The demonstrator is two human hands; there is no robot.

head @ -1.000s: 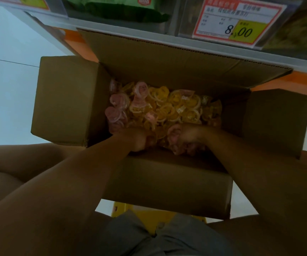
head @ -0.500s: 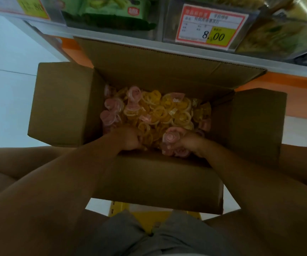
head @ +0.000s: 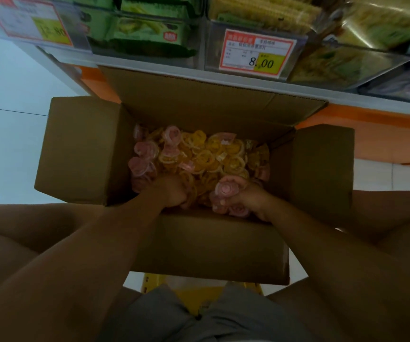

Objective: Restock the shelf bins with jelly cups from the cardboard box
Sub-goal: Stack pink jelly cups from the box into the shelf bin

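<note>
Cardboard box (head: 199, 248) sits on the floor (head: 6, 144) between my knees, pushed up to the shelf (head: 199, 79) at 12 o'clock so that a lift from box to shelf bins (head: 371, 60) is short. Its flaps are folded out at 9, 12 and 3 o'clock, which leaves the whole heap of jelly cups (head: 211, 156) open to both hands. The cups are loose inside, mostly yellow, with pink ones along the 9 o'clock side.

My right hand (head: 248, 202), at 5 o'clock of the heap, is clenched round a fistful of pink cups (head: 226, 191), several at once because single cups would make slow work. My left hand (head: 171, 191), at 7 o'clock, is dug knuckles-up into the yellow ones with its fingers buried; whether it has closed on any I cannot tell. None of the bins I can see holds jelly cups, so I judge the handful's bin lies out of view.
</note>
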